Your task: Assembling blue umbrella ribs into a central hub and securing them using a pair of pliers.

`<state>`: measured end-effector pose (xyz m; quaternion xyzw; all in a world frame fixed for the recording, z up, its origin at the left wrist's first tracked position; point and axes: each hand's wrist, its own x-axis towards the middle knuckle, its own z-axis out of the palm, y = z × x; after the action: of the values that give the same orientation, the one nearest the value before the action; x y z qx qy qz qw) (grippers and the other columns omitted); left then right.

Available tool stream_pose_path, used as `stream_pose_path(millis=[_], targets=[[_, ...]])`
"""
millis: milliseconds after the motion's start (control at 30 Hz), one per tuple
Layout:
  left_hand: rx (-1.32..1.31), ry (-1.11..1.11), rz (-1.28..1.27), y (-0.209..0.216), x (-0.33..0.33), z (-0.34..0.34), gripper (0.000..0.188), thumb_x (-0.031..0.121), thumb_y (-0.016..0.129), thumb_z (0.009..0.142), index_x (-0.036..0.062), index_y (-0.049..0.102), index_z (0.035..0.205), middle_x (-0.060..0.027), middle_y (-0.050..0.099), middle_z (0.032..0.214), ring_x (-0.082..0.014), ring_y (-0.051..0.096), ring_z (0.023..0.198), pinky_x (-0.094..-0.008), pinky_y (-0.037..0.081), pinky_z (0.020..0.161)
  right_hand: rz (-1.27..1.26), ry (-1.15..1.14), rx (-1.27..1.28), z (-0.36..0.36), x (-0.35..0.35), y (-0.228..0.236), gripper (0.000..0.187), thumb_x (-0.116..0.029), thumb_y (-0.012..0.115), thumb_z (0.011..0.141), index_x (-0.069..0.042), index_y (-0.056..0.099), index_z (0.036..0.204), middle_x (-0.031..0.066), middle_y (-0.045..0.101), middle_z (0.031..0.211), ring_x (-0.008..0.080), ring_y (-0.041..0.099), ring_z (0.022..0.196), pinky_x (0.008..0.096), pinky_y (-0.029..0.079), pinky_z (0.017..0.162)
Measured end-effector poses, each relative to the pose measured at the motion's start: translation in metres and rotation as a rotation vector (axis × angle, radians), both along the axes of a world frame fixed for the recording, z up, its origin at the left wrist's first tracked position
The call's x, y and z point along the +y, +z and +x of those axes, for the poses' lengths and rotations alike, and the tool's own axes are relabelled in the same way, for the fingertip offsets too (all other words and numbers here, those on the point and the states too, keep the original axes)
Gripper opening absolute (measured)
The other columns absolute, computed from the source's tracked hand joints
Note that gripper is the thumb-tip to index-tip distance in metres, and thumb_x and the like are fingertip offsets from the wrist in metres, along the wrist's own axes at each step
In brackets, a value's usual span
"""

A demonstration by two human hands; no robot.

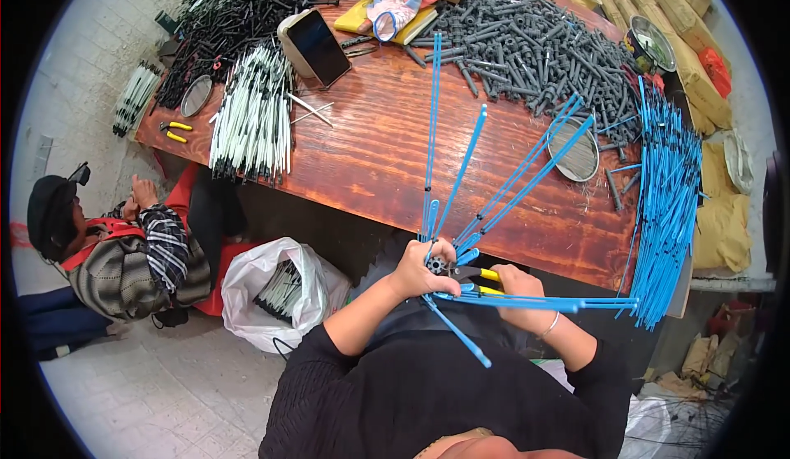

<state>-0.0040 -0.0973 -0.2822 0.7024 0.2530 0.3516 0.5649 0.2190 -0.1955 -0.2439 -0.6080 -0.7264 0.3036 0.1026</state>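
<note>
My left hand (422, 271) is closed around a small dark round hub (437, 265), close in front of my body. Long thin blue rods (467, 159) fan out from that hub, several pointing away over the table, one toward me and some to the right. In my right hand (520, 292) are pliers with yellow handles (489, 275). Their dark jaws are at the hub's right side, beside my left fingers. Whether the jaws grip anything is too small to tell.
A wooden table (362, 146) bears a heap of grey plastic tubes (535, 43), blue rods (665, 204), white rods (251, 113), a phone (321, 47) and yellow-handled cutters (176, 131). At left sits another person (136, 253) near a white sack (247, 294).
</note>
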Motion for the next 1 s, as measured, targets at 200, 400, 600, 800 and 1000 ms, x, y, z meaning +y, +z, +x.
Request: stream_pose_path(millis=[200,400,600,800,1000], targets=[[0.024,0.043,0.006,0.001,0.001,0.005,0.057,0.041,0.088,0.05,0.0016,0.054,0.072,-0.0046,0.053,0.063,-0.0129,0.05,0.055,-0.0253,0.042,0.053,-0.038,-0.003,0.135,0.003,-0.001,0.0,0.054,-0.001,0.057,0.068,-0.001,0.043,0.12,0.0199,0.051,0.097,0.0376,0.052,0.093,0.0439,0.042,0.081],[0.015,0.047,-0.004,0.0,0.0,0.007,0.059,0.043,0.088,0.048,0.0021,0.053,0.073,-0.003,0.052,0.063,-0.0123,0.048,0.055,-0.0246,0.041,0.054,0.01,-0.022,0.092,0.003,0.0,0.004,0.049,-0.006,0.064,0.068,-0.004,0.047,0.114,0.0189,0.053,0.096,0.0363,0.054,0.092,0.0435,0.044,0.078],[0.028,0.045,-0.031,0.0,-0.003,0.008,0.062,0.05,0.086,0.047,0.0035,0.054,0.073,0.0003,0.052,0.063,-0.0091,0.048,0.056,-0.0233,0.039,0.053,0.081,-0.059,-0.034,0.005,-0.003,-0.006,0.036,-0.016,0.068,0.07,-0.006,0.054,0.101,0.0133,0.058,0.087,0.0316,0.059,0.082,0.0411,0.047,0.068],[0.027,0.062,-0.035,-0.001,-0.004,0.01,0.061,0.049,0.086,0.048,0.0034,0.054,0.073,-0.0006,0.052,0.064,-0.0101,0.048,0.054,-0.0235,0.039,0.052,0.023,-0.061,-0.166,0.008,0.0,-0.006,0.031,-0.023,0.068,0.075,-0.006,0.055,0.098,0.0115,0.058,0.083,0.0291,0.06,0.077,0.039,0.048,0.063],[0.045,0.054,0.014,-0.001,-0.005,0.009,0.06,0.048,0.086,0.049,0.0038,0.053,0.073,-0.0026,0.052,0.064,-0.0114,0.049,0.053,-0.0248,0.04,0.051,0.224,0.003,-0.101,0.007,0.011,0.005,0.03,-0.021,0.066,0.078,-0.005,0.056,0.101,0.0109,0.056,0.081,0.0288,0.059,0.074,0.0386,0.048,0.061]])
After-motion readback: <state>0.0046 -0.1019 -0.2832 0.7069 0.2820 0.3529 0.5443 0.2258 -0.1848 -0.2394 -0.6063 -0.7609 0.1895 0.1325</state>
